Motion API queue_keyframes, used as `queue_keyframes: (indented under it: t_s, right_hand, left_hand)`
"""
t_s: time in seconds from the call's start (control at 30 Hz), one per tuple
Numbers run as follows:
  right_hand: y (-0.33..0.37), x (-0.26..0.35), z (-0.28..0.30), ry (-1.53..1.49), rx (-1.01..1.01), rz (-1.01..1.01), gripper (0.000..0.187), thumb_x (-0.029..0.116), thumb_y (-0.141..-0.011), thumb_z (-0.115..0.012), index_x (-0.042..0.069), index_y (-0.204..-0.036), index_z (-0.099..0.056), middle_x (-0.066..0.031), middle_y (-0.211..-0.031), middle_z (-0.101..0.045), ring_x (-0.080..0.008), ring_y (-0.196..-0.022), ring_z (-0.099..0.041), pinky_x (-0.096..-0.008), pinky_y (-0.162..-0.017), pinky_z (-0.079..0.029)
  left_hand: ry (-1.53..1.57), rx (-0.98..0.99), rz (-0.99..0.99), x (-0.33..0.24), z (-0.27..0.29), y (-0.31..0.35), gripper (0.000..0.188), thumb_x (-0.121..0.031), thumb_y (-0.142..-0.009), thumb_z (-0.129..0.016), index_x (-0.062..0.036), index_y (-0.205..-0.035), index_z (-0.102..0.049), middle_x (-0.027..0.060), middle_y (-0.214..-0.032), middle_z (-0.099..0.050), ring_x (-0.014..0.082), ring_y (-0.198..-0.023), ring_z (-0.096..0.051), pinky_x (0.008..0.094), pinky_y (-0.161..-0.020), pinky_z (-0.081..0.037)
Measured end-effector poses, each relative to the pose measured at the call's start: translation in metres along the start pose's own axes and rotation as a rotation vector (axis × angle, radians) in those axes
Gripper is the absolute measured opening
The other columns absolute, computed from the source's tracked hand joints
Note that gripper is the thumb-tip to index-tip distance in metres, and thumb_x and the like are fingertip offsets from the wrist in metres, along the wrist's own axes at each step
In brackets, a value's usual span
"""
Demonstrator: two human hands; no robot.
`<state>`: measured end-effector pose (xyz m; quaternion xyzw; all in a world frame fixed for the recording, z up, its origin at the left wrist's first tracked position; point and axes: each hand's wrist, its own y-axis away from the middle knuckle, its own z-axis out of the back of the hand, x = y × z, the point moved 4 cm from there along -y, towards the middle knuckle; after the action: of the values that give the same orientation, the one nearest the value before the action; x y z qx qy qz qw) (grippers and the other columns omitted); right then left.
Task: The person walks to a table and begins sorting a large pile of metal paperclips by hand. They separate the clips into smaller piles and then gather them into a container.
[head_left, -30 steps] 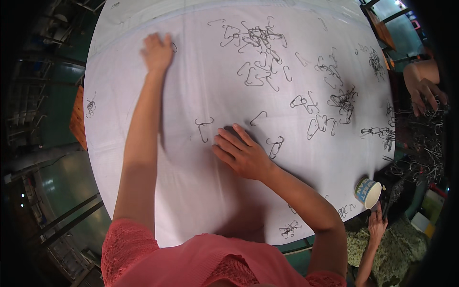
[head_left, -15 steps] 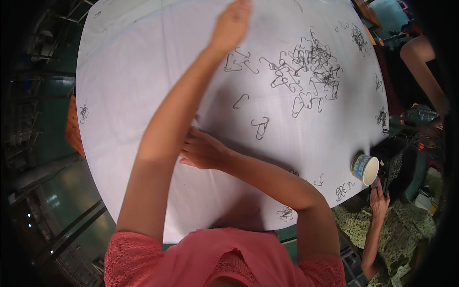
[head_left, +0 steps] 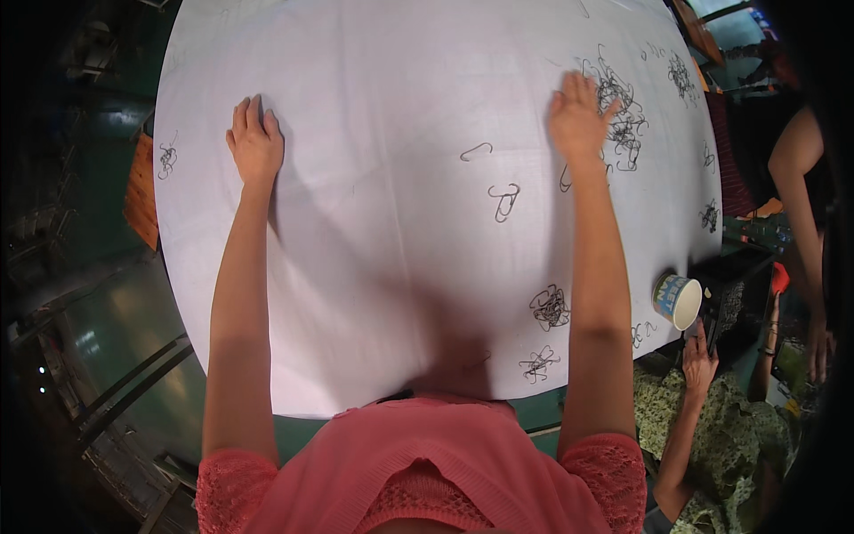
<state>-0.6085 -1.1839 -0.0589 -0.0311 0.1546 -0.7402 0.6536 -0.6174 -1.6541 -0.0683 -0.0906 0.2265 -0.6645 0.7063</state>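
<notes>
My left hand (head_left: 255, 144) lies palm down on the left of the white-covered table (head_left: 374, 249). Its fingers are a little apart and hold nothing that I can see. Farther right, my right hand (head_left: 580, 120) rests palm down with fingers stretched and thumb out. It lies against the left side of a tangled pile of dark wire hooks (head_left: 623, 111) and hides part of it. Between my hands are a single wire hook (head_left: 476, 151) and a pair of overlapping hooks (head_left: 504, 203).
Small hook clusters lie by my right forearm (head_left: 551, 307), near the front edge (head_left: 538, 363), at the far right (head_left: 681, 78) and far left (head_left: 167, 160). A paper cup (head_left: 678, 301) lies tipped at the right edge, beside another person's hand (head_left: 700, 360). Another person's arm (head_left: 796, 169) hangs at the right.
My crossed arms have parted: left hand back to the left, right hand across to the pile. Hooks left of the pile no longer show there. The view has shifted slightly.
</notes>
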Motion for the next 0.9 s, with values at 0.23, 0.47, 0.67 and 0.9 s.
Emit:
queue_keyframes:
  t_s: [0.23,0.47,0.67,0.9]
  right_hand:
    - [0.132,0.092,0.073,-0.503,0.078,0.732,0.056,0.042,-0.089,-0.051,0.013,-0.135,-0.043,-0.0006,-0.142,-0.040,-0.0180,-0.135,-0.029,-0.0528,-0.111,-0.014]
    - [0.060,0.048,0.032,-0.276,-0.058,0.580,0.046,0.034,-0.093,-0.044,0.015,-0.135,-0.043,0.0002,-0.141,-0.041,-0.0185,-0.134,-0.032,-0.0565,-0.109,-0.017]
    - [-0.046,0.003,0.008,-0.174,-0.217,0.276,0.046,0.037,-0.095,-0.039,0.014,-0.135,-0.042,-0.0032,-0.142,-0.040,-0.0202,-0.134,-0.031,-0.0592,-0.108,-0.014]
    - [-0.166,0.018,-0.025,0.028,-0.696,-0.035,0.035,0.021,-0.086,-0.051,0.001,-0.114,-0.052,-0.0144,-0.111,-0.054,-0.0241,-0.099,-0.049,-0.0408,-0.083,-0.034]
  left_hand:
    - [-0.029,-0.013,0.025,-0.001,-0.003,0.002,0.039,-0.030,-0.093,-0.042,-0.0120,-0.127,-0.050,0.0077,-0.136,-0.044,0.0241,-0.128,-0.038,0.0480,-0.107,-0.024]
    - [0.009,-0.002,0.034,-0.004,0.002,-0.001,0.039,-0.029,-0.093,-0.042,-0.0118,-0.127,-0.050,0.0076,-0.135,-0.044,0.0229,-0.128,-0.038,0.0479,-0.107,-0.024]
    - [-0.002,-0.009,0.008,-0.003,0.001,0.000,0.039,-0.028,-0.094,-0.041,-0.0102,-0.128,-0.048,0.0085,-0.135,-0.044,0.0238,-0.127,-0.039,0.0473,-0.106,-0.025]
    - [0.009,-0.015,-0.049,-0.009,0.011,-0.001,0.037,-0.024,-0.093,-0.043,-0.0068,-0.125,-0.051,0.0118,-0.132,-0.047,0.0280,-0.122,-0.044,0.0432,-0.103,-0.029]
